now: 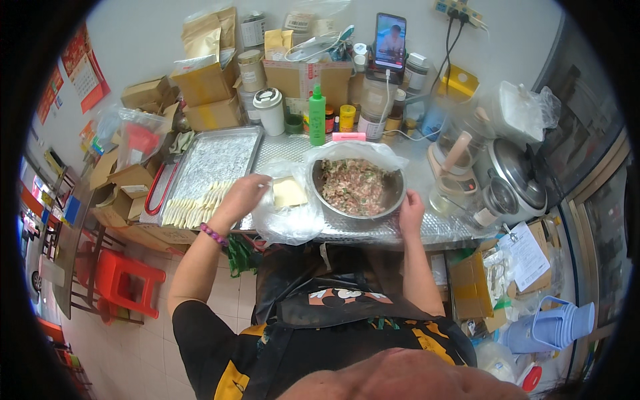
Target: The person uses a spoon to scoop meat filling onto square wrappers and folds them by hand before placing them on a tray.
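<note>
My left hand (242, 197) is at the left edge of a clear plastic bag (285, 227), its fingertips close together with a small whitish bit at them. Whether it grips the bag, I cannot tell. On the bag lies a stack of square, pale yellow dough wrappers (289, 192). To its right stands a steel bowl (398, 184) of minced meat filling (352, 187) with green bits; plastic film covers its far rim. Beside the bowl's right side is my right hand (412, 209), fingers curled. Rows of folded dumplings (195, 207) occupy the near end of a floured metal tray (215, 150).
Behind the bowl stand a green spray bottle (317, 117), a white lidded cup (270, 111), jars and a propped phone (390, 42). A kitchen scale (452, 182) and a rice cooker (517, 175) crowd the right. Cardboard boxes (127, 182) line the left.
</note>
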{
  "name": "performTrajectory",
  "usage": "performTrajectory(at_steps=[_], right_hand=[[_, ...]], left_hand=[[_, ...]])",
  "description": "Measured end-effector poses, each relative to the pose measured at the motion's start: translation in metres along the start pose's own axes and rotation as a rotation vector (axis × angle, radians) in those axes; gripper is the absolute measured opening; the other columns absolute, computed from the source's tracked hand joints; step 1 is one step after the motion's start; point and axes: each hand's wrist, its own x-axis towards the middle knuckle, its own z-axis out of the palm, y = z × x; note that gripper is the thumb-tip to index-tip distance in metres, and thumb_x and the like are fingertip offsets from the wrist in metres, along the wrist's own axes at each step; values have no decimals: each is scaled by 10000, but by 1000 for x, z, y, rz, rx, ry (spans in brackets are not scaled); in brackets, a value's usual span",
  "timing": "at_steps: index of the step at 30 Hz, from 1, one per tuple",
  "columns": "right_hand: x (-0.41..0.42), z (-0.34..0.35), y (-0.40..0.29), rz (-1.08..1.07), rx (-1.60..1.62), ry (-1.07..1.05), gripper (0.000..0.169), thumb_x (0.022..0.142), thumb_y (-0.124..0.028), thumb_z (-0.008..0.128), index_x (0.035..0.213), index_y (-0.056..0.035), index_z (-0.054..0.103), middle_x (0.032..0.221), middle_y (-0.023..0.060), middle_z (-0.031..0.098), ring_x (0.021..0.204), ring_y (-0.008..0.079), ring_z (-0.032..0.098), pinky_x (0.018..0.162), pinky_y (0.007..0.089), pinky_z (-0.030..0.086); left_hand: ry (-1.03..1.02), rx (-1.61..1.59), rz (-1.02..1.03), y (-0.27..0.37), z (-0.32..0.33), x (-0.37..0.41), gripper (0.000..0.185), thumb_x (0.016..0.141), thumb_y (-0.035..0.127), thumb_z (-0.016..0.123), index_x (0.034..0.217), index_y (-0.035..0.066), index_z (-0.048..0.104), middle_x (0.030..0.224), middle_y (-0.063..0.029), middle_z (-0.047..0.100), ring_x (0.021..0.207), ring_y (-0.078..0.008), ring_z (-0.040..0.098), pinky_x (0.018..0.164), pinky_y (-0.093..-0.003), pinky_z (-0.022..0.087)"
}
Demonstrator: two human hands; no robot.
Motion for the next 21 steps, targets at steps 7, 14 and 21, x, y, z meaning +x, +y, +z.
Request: performTrajectory(at_steps=[7,14,21], right_hand=[[-3,2,-12,-15,26,16,178,877,-96,527,954,55,580,834,72,629,759,110,560,697,250,448],[-2,1,-8,2,26,26,161,876,-108,538,926,37,589,784,48,615,723,93,548,658,243,443],[-3,1,-11,-32,-30,34,164,878,-115,540,921,34,593,779,45,616,718,94,546,655,246,443]], left_hand=[[-151,152,259,21,41,13,199,738,118,644,923,51,621,911,-144,598,884,-323,561,783,-384,460],[-148,187,295,14,52,18,166,692,159,674,799,48,614,829,-134,576,829,-310,556,734,-386,462],[-174,144,242,2,55,24,201,678,174,693,803,39,612,854,-117,578,846,-305,555,750,-387,458]])
